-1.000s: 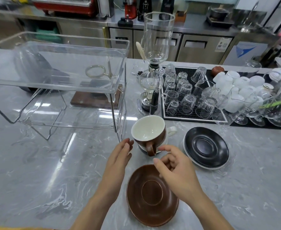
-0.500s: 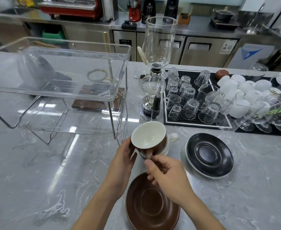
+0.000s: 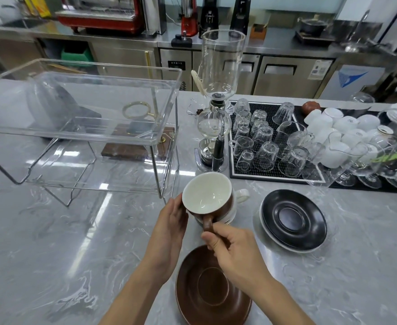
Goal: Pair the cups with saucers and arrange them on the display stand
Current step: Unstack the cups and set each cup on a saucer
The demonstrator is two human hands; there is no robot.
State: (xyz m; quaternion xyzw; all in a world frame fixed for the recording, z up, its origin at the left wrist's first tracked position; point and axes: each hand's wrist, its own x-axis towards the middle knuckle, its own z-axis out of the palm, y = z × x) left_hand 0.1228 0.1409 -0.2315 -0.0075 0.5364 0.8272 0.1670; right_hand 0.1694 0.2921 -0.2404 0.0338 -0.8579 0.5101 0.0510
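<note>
Separating the brown cup (image 3: 208, 195) from the cups nested under it is your step now: your right hand (image 3: 233, 248) pinches its handle, your left hand (image 3: 171, 221) rests straight fingers on its side. Next, likely lift it clear and seat it on the brown saucer (image 3: 206, 299) just below on the tabletop (image 3: 52, 242).

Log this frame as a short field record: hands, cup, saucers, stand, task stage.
left hand: left hand touches the side of the brown cup
right hand: right hand pinches the cup's handle
cup: brown outside, white inside, empty, stacked on a white cup
brown saucer: brown saucer bare, nearest the person
black saucer: black saucer on top of a white saucer, to the right
display stand: clear display stand, no cups or saucers on it
stage: no pair made yet
</note>
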